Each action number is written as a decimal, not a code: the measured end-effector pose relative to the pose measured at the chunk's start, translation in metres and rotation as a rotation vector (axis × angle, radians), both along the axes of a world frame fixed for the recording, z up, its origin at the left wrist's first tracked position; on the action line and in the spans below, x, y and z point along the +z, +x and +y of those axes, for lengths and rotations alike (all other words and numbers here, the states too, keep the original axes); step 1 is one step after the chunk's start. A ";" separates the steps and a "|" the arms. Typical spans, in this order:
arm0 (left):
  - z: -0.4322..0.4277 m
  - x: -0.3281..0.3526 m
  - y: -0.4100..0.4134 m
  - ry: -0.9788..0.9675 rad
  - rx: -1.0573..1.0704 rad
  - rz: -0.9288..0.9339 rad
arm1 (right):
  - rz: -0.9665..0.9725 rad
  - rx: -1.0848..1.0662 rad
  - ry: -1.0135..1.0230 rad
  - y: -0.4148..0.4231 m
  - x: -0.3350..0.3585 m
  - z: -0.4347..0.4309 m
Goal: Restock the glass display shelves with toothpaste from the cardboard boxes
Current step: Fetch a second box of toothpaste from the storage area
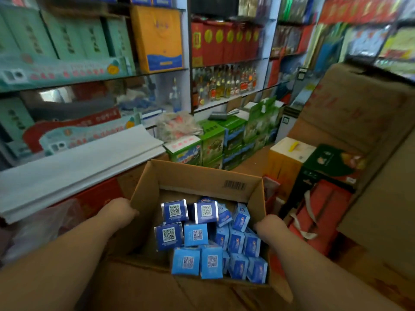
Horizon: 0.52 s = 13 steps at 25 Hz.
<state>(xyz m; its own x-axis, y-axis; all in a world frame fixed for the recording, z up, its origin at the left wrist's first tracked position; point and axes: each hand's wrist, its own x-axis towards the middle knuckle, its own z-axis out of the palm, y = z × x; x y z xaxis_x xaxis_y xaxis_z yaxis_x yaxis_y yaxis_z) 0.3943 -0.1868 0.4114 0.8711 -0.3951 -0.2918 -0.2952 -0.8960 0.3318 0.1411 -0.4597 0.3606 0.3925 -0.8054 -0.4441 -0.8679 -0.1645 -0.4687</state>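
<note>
1. My left hand (119, 212) is closed on the left wall of the cardboard box (202, 173), thumb side up. The fingertips are out of sight against the cardboard, so I can't say how deep they wrap.
2. My right hand (269, 225) grips the right wall the same way, its fingers tucked out of sight too.
3. The toothpaste cartons (197, 234) stand on end inside the box, crowded toward the near and right side. The far left corner is bare cardboard.
4. I judge this to be the carrying step, with the stock brought to the shelving and nothing picked out yet. I can't tell whether the box is lifted or resting on the cardboard beneath it.
5. The glass shelves (96, 80) are up to my left, already crowded with teal boxes.
6. Next, I think, the box needs a steady resting place near those shelves. That would free one hand to pinch a carton by its end and lift it straight up.
</note>
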 end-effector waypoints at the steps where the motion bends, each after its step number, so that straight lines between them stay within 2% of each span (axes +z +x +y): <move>1: -0.008 0.004 0.002 0.000 -0.011 0.009 | -0.044 -0.089 0.068 -0.005 0.009 0.003; 3: -0.027 0.012 0.012 0.044 -0.080 -0.003 | -0.002 -0.156 0.116 -0.008 0.026 0.004; 4: -0.037 0.015 0.017 0.070 -0.135 -0.020 | 0.082 -0.071 0.053 -0.009 0.029 0.006; 6: -0.056 0.024 0.026 0.082 -0.222 -0.066 | 0.161 -0.050 -0.034 -0.010 0.029 0.006; 8: -0.069 0.031 0.035 0.116 -0.338 -0.100 | 0.172 -0.090 -0.029 -0.012 0.028 0.003; 13: -0.097 0.057 0.047 0.117 -0.592 -0.176 | -0.020 -0.435 -0.102 -0.032 0.046 0.039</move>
